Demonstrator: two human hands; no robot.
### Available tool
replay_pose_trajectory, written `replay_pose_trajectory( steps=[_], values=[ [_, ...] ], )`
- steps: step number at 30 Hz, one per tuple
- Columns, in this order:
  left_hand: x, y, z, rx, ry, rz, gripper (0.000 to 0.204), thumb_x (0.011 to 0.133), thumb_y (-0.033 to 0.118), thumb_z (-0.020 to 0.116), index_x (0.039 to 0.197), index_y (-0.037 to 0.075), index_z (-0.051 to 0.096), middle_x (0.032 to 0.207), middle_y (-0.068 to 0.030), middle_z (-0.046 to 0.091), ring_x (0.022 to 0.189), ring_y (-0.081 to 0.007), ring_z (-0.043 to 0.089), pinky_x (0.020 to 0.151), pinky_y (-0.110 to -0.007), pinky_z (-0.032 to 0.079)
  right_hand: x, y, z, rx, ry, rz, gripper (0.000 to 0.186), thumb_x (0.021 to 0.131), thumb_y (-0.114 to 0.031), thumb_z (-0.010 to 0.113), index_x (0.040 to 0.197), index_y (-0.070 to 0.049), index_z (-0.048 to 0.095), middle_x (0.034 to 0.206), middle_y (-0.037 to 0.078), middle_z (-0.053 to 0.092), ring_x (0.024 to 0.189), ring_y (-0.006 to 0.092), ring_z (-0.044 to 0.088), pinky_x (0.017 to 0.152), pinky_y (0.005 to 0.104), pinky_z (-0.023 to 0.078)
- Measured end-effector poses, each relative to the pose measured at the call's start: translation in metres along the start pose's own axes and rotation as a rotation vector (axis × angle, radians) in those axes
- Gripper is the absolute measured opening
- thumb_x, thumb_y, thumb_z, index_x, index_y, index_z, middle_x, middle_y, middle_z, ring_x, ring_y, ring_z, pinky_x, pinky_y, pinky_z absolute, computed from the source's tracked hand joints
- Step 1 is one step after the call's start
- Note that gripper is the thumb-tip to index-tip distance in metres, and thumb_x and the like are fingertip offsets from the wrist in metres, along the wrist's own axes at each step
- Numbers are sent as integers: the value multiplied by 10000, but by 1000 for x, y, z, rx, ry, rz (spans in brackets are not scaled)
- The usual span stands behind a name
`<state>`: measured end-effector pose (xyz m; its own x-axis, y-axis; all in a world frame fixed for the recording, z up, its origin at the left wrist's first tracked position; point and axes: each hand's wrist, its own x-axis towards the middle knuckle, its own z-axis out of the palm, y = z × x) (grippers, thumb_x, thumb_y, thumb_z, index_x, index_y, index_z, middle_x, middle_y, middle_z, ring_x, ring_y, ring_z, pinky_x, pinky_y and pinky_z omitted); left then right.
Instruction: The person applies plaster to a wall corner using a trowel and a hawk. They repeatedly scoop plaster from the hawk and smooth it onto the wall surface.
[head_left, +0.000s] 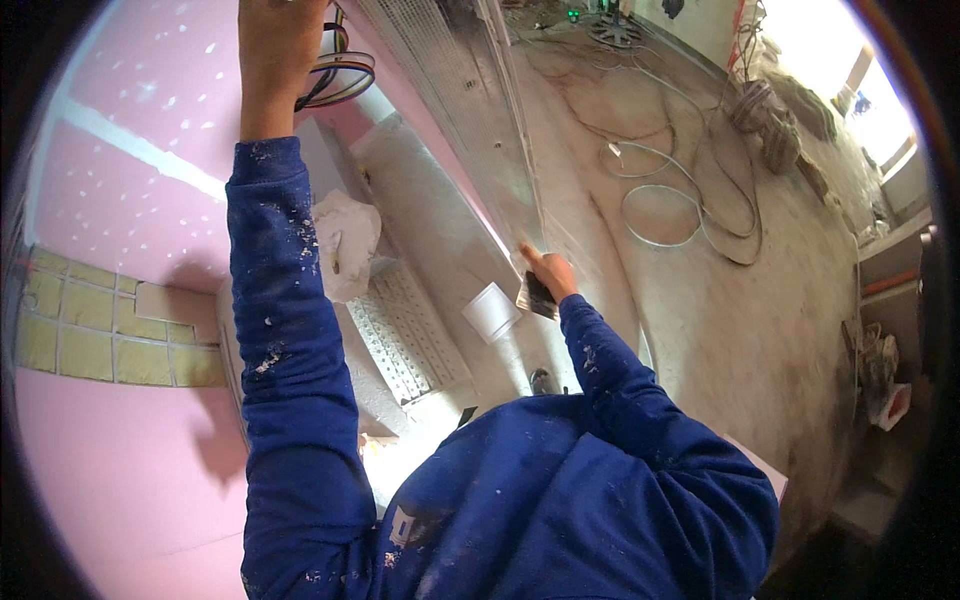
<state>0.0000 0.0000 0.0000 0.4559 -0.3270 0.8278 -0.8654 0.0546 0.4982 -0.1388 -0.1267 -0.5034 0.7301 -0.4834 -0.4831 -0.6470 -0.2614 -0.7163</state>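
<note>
My left hand [283, 60] reaches up at the top edge, beside a loop of coloured wires [345, 80]. Its fingers are cut off by the frame, so whether it holds anything is hidden. Lower and to the right, my right hand [548, 272] is closed round a dark flat tool [536, 298] that looks like a putty knife; its far side is hidden. The thumb points up toward the lower end of a long perforated metal profile [470, 85], which runs from the top edge between my hands. I cannot tell whether the hand touches it.
Pink plasterboard [130, 440] with white filler spots stands at left, with a yellowish gridded opening [120, 330]. A white bucket [493, 312] and a crumpled whitish bag [345, 240] are below. Loose cables [660, 215] lie across the dusty floor [740, 340].
</note>
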Motion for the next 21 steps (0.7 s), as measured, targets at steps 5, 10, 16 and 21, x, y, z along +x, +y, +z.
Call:
replay_pose_trajectory(
  steps=[5,10,16,21],
  values=[
    [0,-2,2,-41,-7,6,894,938,249,710,1551,5,107,1404,-214,457,1209,-268,570,916,-346,558,-5,-2,-1,-7,19,7,966,789,-859,461,942,54,738,993,267,711,981,395,690,842,464,511],
    [1,-1,4,-98,-3,9,894,936,246,713,1550,5,110,1410,-210,457,1201,-263,575,912,-340,559,-8,-12,-4,-28,51,16,962,781,-859,471,932,53,740,970,258,716,962,395,696,841,462,513],
    [-5,0,8,-79,7,19,902,931,253,720,1550,5,112,1419,-207,453,1193,-261,577,908,-333,557,-12,-10,-7,-45,74,24,945,785,-845,490,937,53,741,956,251,720,956,392,699,838,455,517],
    [-3,1,5,-21,30,-7,929,918,267,734,1548,-6,107,1427,-228,434,1242,-282,539,929,-358,547,-11,-12,-4,-70,114,33,938,791,-837,496,953,54,739,960,254,718,963,392,698,837,454,517]
  ],
)
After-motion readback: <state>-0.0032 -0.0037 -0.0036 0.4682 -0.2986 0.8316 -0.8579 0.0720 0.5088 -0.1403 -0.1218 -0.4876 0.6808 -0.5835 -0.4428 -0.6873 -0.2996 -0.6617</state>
